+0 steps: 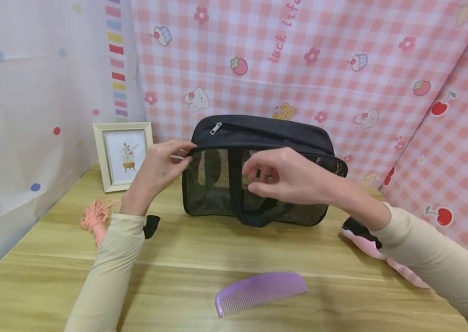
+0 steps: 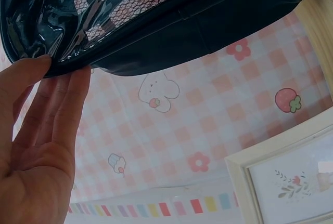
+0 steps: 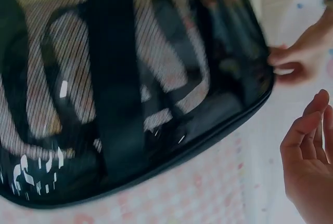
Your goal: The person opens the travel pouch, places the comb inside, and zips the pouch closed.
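Note:
A black toiletry bag (image 1: pixel 213 184) with a see-through front stands upright on the table (image 1: pixel 184 249). Its zipper pull (image 1: pixel 216 128) lies at the top left, and a dark strap handle (image 1: pixel 236 184) runs down the front. My left hand (image 1: pixel 161 163) pinches the bag's upper left edge between thumb and fingers; the left wrist view shows the thumb (image 2: pixel 31 73) on the piped rim. In front of the bag's middle hovers my right hand (image 1: pixel 288 177), its fingers loosely bent and nothing in them. The right wrist view shows that hand (image 3: pixel 309 156) apart from the bag.
A purple comb (image 1: pixel 261 290) lies near the front. On the left are a peach cord bundle (image 1: pixel 94 219) and a framed picture (image 1: pixel 103 161). A pink-and-black item (image 1: pixel 367 244) sits partly behind my right sleeve. Patterned cloth (image 1: pixel 300 69) hangs behind the bag.

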`<state>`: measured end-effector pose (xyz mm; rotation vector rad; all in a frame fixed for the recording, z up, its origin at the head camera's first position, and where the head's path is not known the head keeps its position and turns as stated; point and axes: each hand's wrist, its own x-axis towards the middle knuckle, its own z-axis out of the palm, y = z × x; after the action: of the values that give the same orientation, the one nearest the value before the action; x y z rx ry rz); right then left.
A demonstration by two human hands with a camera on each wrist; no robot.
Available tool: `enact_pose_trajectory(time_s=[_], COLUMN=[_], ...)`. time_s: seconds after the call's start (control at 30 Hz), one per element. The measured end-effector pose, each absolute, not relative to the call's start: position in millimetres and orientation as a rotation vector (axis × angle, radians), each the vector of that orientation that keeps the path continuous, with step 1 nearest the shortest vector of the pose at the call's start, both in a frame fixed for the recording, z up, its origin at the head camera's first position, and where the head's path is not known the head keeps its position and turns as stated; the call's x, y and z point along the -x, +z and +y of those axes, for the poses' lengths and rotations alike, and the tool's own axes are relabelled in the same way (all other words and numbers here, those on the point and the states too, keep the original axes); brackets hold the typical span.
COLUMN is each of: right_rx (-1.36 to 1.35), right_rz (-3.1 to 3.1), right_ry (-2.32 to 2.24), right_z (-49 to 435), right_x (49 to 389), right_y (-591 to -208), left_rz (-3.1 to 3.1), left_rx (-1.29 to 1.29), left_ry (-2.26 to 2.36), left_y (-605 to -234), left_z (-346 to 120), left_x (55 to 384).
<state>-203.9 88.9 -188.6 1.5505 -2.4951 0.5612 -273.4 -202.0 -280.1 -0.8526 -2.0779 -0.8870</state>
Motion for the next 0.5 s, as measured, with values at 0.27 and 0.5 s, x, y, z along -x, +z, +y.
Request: enact_pose_trajectory(time_s=[0.27, 0.5], right_rx=[-1.631, -1.567], right_rz=[-2.535, -2.548], right_ry=[0.495, 0.39], right_z=[98, 110], right_x=[167, 153], right_y=[-225, -257], left_rz=[-2.101, -2.098], left_rx=[0.834, 0.836], left_ry=[-0.883, -0.886], left_y=[-280, -280], left_z=[-202, -201], left_x=[273, 273])
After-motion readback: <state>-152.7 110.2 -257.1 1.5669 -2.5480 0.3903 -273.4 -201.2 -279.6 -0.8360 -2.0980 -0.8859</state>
